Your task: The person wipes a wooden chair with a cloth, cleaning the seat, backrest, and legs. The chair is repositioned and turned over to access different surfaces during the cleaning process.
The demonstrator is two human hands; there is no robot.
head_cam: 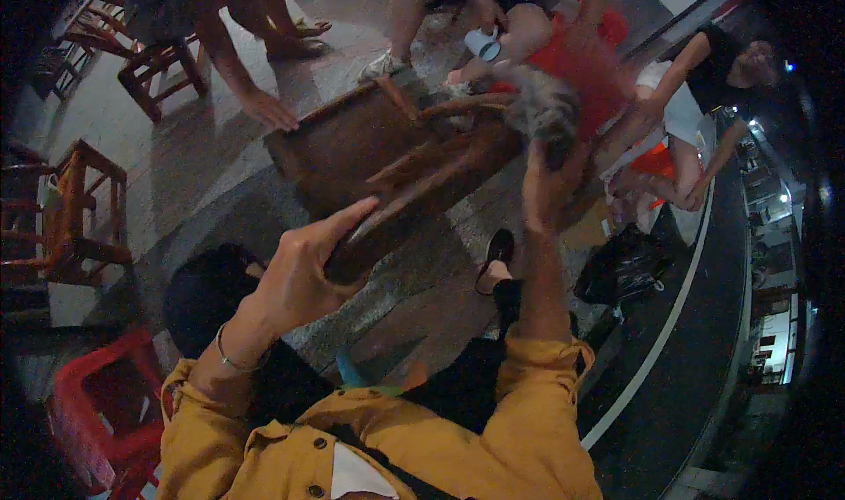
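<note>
A dark brown wooden piece of furniture [422, 163], perhaps a tipped chair, lies slantwise before me. My left hand [317, 262] grips its near end, with the thumb along the upper edge. Beyond its right end my right hand [551, 170] is blurred by motion and holds a grey, mottled, bunched thing [544, 104], which looks like a cloth; the blur hides its exact kind. Another person's hand [270, 109] rests at the furniture's far left corner.
Wooden stools [86, 236] and a red plastic stool [142, 427] stand at left. Several people sit around; one holds a light-coloured mug [483, 43]. A black plastic bag [620, 265] lies at right, beside a road with a white line [667, 331].
</note>
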